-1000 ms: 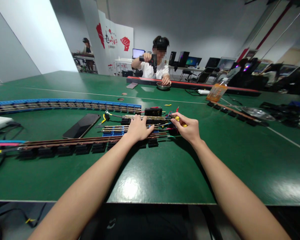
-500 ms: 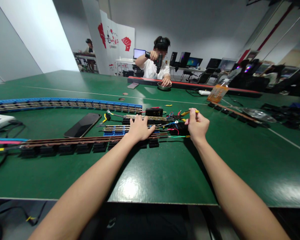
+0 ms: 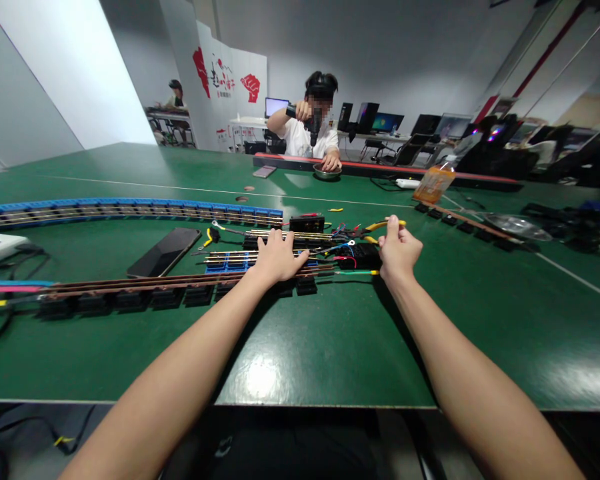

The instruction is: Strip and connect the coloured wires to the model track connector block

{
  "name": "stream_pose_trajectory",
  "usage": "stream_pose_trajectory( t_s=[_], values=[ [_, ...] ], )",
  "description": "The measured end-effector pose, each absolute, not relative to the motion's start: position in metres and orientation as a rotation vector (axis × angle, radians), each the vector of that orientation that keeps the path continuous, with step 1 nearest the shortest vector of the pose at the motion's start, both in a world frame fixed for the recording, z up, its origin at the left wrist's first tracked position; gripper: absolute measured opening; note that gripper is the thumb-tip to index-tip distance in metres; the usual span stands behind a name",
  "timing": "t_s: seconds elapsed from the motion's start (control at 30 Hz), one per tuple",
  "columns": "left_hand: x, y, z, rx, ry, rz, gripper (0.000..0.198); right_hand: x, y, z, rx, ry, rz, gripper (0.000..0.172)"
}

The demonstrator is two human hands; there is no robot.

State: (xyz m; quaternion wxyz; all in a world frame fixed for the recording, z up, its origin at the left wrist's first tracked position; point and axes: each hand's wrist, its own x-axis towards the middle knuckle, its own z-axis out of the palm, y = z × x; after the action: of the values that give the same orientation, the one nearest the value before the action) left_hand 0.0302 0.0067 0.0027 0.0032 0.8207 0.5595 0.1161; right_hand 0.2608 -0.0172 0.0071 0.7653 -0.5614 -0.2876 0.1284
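My left hand (image 3: pixel 276 257) lies spread on the short rail sections, pressing on their metal rods, its fingers apart. Under it are a black-based section (image 3: pixel 305 238) and one with a blue base (image 3: pixel 223 261). My right hand (image 3: pixel 399 250) is closed round the yellow handles of a pair of pliers (image 3: pixel 375 229). The plier jaws point left, close to thin red and blue wires at the sections' right end; whether they grip a wire I cannot tell. Just below the pliers sits a black block (image 3: pixel 361 256) with coloured wires around it. A long brown rail (image 3: pixel 130 285) passes beneath my left wrist.
A black phone (image 3: pixel 165 253) lies left of my hand. Behind it curves a blue rail track (image 3: pixel 130 208). At the right stand an orange drink bottle (image 3: pixel 435 181) and another brown rail (image 3: pixel 465 223). Across the table a person (image 3: pixel 313 127) holds a dark power tool above a metal bowl (image 3: pixel 327 173).
My right hand has shifted slightly to the right with the pliers, whose handles now show more. My left hand stays in place on the rails.
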Motion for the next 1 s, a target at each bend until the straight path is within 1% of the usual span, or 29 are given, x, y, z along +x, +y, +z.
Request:
stream_pose_trajectory(
  t_s=[0.07,0.23,0.33,0.53,0.63,0.73,0.83,1.0],
  values=[
    [0.030,0.007,0.003,2.573,1.753,0.366,0.067,0.262,-0.019,0.008,-1.218,-0.701,0.271,0.060],
    [0.029,0.006,0.003,2.550,1.746,0.376,0.067,0.267,-0.029,0.010,-1.237,-1.276,0.224,0.055],
    [0.029,0.006,0.003,2.540,1.744,0.380,0.067,0.266,-0.034,0.011,-1.290,-1.459,0.234,0.052],
    [0.028,0.006,0.002,2.548,1.729,0.396,0.069,0.269,-0.029,0.009,-1.281,-1.306,0.183,0.047],
    [0.028,0.007,0.003,2.544,1.716,0.395,0.069,0.271,-0.030,0.012,-1.266,-1.277,0.115,0.041],
    [0.028,0.007,0.004,2.529,1.726,0.386,0.066,0.265,-0.039,0.020,-1.238,-1.344,0.058,0.036],
    [0.028,0.008,0.004,2.537,1.737,0.399,0.063,0.249,-0.052,0.029,-1.166,-1.308,0.014,0.035],
    [0.029,0.012,0.002,2.575,1.750,0.441,0.057,0.225,-0.067,0.037,-1.086,-1.253,0.152,0.034]
  ],
)
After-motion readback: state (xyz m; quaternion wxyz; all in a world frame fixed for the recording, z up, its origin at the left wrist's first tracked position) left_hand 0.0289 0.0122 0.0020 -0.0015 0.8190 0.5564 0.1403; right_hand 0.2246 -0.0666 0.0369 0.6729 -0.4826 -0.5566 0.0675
